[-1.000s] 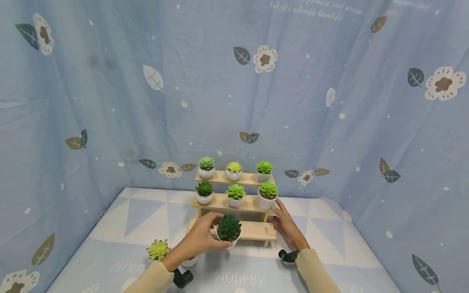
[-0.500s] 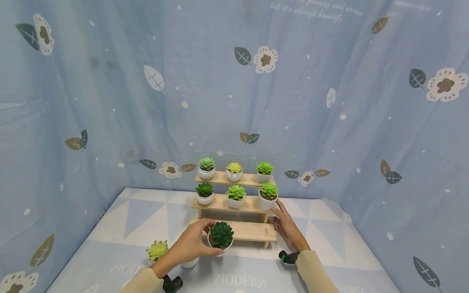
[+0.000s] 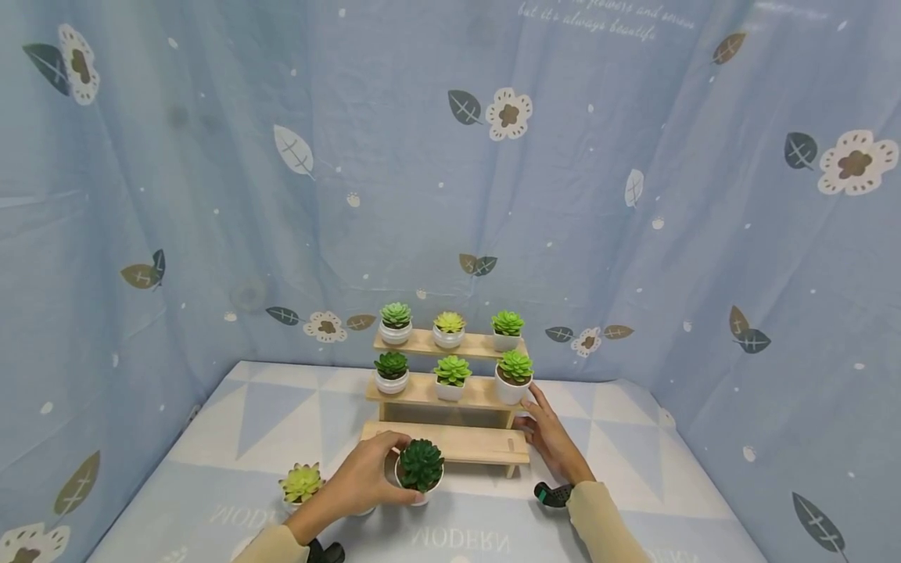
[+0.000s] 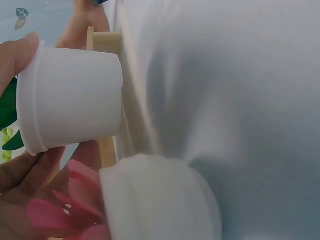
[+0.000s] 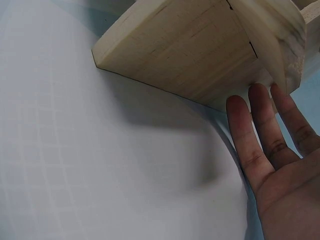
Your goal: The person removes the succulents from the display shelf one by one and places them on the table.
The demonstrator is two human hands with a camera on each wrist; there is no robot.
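My left hand (image 3: pixel 373 473) grips a dark green potted succulent (image 3: pixel 421 465) by its white pot, in front of the bottom step of a wooden tiered stand (image 3: pixel 472 444). In the left wrist view the white pot (image 4: pixel 75 97) is held clear of the table, thumb and fingers on its rim. My right hand (image 3: pixel 552 438) is at the stand's right side, its fingers fairly straight. Seen from the right wrist, those fingertips (image 5: pixel 260 95) reach the wooden end of the stand (image 5: pixel 180 55).
Potted succulents line the top and middle steps, among them a bright green one (image 3: pixel 514 371) near my right hand. A yellow-green succulent (image 3: pixel 301 482) stands left of my left forearm. Below the held pot is a pink plant (image 4: pixel 75 200) in a white pot (image 4: pixel 155 200).
The left hand has drawn the dark green succulent left and nearer to me, away from the bottom step. My right hand has stayed at the stand's side.
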